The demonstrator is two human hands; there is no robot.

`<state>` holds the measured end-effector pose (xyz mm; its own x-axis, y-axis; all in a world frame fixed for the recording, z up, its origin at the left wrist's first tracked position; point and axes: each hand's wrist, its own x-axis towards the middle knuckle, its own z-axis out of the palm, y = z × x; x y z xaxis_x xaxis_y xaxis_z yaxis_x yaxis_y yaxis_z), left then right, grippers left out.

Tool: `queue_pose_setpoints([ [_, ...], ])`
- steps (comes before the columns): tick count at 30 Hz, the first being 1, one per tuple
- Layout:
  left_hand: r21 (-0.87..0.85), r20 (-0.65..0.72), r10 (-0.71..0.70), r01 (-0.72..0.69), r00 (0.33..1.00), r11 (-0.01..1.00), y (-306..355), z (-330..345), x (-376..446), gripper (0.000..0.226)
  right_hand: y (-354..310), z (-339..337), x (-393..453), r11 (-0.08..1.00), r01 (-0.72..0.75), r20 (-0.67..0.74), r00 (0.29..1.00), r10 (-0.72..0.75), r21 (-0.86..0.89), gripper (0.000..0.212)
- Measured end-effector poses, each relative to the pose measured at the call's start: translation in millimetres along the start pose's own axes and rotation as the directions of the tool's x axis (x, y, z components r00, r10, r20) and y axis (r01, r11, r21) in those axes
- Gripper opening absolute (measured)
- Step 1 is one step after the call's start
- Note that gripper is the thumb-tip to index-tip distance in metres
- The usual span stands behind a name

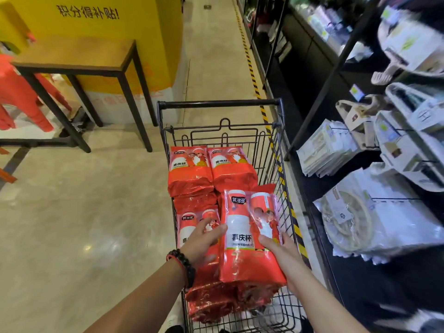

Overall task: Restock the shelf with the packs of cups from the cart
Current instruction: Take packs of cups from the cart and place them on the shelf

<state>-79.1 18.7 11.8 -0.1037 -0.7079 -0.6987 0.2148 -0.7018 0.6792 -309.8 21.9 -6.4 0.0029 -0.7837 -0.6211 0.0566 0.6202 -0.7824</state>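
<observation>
Both hands clasp one red pack [249, 236] raised over the cart [276, 150]: left hand [204, 243] at its nine o'clock edge, right hand [278, 246] at three. The shelf [319, 203] lies at three o'clock.

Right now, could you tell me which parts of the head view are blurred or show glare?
Head view: the shelf goods at right are smeared by motion blur; the floor carries soft glare spots; the held pack stays readable with plastic sheen; the wide lens bends the cart rails.
</observation>
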Motion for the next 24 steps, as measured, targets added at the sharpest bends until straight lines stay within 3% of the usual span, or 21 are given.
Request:
queue_pose_setpoints([
  [3, -0.09, 0.093, 0.139, -0.131, 0.986, 0.987, 6, -5, -6, 0.07, -13, 32, -6, 0.999, 0.033, 0.047, 0.998, -0.034, 0.022, 0.057],
  [6, -0.118, 0.067, 0.218, -0.209, 0.974, 0.971, 14, -20, -16, 0.082, -19, 65, -10, 0.997, 0.082, 0.076, 0.994, -0.081, -0.005, 0.071],
  [9, -0.067, 0.001, 0.256, -0.255, 0.967, 0.965, 15, -44, -24, 0.075, -20, 92, -11, 0.991, 0.095, 0.126, 0.989, -0.082, -0.098, 0.076],
  [12, -0.092, -0.106, 0.267, -0.276, 0.958, 0.957, 7, -72, -32, 0.07, -18, 111, -4, 0.987, 0.047, 0.222, 0.975, -0.012, -0.157, 0.066],
  [14, -0.132, -0.138, 0.269, -0.287, 0.953, 0.949, 2, -91, -38, 0.064, -16, 123, 10, 0.99, -0.006, 0.246, 0.968, 0.041, -0.144, 0.042],
  [16, -0.174, -0.172, 0.263, -0.292, 0.949, 0.941, 0, -112, -44, 0.061, -13, 133, 30, 0.996, -0.044, 0.209, 0.976, 0.059, -0.074, 0.026],
  [19, -0.18, -0.208, 0.259, -0.297, 0.943, 0.938, -1, -139, -49, 0.059, -7, 137, 57, 0.989, -0.021, 0.049, 0.998, 0.029, -0.146, 0.014],
  [22, -0.183, -0.224, 0.246, -0.288, 0.943, 0.94, -2, -161, -53, 0.057, 6, 127, 78, 0.948, -0.071, -0.112, 0.993, 0.038, -0.312, 0.025],
  [24, -0.2, -0.229, 0.23, -0.277, 0.946, 0.94, -5, -174, -54, 0.058, 15, 124, 88, 0.893, -0.131, -0.133, 0.988, 0.081, -0.43, 0.036],
])
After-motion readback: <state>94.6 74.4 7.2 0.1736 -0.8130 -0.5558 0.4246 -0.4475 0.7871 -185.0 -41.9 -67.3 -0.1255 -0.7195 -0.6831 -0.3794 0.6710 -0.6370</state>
